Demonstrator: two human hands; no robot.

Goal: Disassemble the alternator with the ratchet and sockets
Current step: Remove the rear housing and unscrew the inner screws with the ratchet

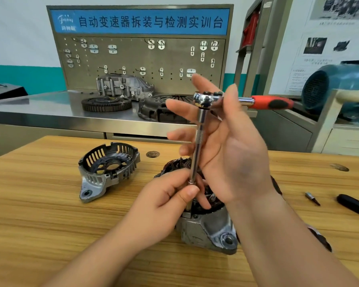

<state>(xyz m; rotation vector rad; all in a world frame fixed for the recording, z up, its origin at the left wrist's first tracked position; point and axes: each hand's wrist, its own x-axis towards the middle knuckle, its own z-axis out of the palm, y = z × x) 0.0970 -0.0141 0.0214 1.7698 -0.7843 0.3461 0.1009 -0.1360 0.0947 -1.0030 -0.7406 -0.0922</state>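
Observation:
The alternator body (205,228) stands on the wooden table (50,214), its copper windings partly hidden behind my hands. A ratchet (207,99) with a red and black handle (272,102) sits on top of a long chrome extension bar (197,150) that runs straight down into the alternator. My left hand (170,199) pinches the lower end of the bar between thumb and fingers. My right hand (226,146) is spread beside the ratchet head, fingers straight, the thumb resting against the ratchet. The removed end cover (108,170) lies to the left.
A loose bit socket (312,198) and a black tool handle (354,206) lie on the table at the right. Behind stand a steel bench (39,108) with a gear ring (106,103), a housing and a clutch cover, a pegboard (141,59), and a blue motor (338,88).

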